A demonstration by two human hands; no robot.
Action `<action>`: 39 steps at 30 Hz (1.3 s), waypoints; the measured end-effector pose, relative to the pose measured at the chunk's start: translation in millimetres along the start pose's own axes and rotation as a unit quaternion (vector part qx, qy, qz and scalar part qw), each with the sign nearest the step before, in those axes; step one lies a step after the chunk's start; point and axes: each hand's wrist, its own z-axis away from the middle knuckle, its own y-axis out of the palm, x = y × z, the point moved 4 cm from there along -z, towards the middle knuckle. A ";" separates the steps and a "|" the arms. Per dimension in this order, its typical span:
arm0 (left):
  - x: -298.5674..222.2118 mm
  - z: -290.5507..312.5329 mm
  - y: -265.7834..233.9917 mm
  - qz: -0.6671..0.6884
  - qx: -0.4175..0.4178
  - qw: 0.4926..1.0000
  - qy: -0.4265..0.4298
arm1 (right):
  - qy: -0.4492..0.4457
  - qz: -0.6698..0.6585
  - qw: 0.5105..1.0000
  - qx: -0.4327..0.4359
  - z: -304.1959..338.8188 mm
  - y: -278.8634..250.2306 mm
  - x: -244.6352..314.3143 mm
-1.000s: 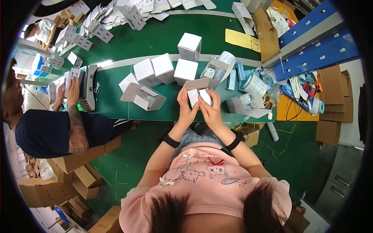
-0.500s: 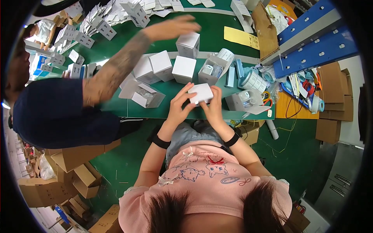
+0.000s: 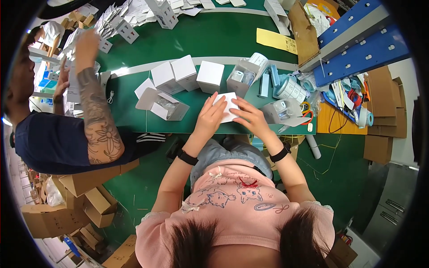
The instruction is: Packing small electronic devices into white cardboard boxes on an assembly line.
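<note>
A small white cardboard box [image 3: 226,108] is held between my two hands at the table's near edge. My left hand [image 3: 210,117] presses its fingers over the box's left side. My right hand [image 3: 251,117] has its fingers on the right side of the same box. Just beyond stand three closed white boxes [image 3: 210,77] in a row. An open box with a clear-wrapped item [image 3: 166,107] lies to the left. Two open boxes with white devices are on the right, one farther back [image 3: 244,77] and one nearer [image 3: 282,110].
Label rolls [image 3: 290,89], orange-handled scissors [image 3: 306,111] and a blue tray [image 3: 353,107] of tools lie to the right. A yellow card [image 3: 277,41] is on the far green table. At left, a co-worker's tattooed arm [image 3: 96,111] is raised near many white boxes.
The co-worker's arm has drawn back to the left, and the white box it was reaching over is gone from the row. The box in my hands has turned, and my fingers have shifted on it.
</note>
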 end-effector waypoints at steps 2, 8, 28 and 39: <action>-3.0 -3.4 -3.5 0.029 -0.010 1.000 0.002 | 0.001 -0.003 1.000 -0.011 2.6 -0.5 -3.3; 2.8 1.4 -3.7 0.055 -0.006 0.998 -0.020 | -0.024 0.010 1.000 -0.015 -1.9 -0.6 2.3; -3.6 15.9 21.1 0.025 0.000 1.000 -0.018 | -0.059 0.025 0.996 -0.069 6.3 5.0 -5.0; 9.6 24.9 15.0 0.012 -0.076 0.997 -0.009 | -0.026 -0.027 0.998 -0.051 16.1 15.1 -16.5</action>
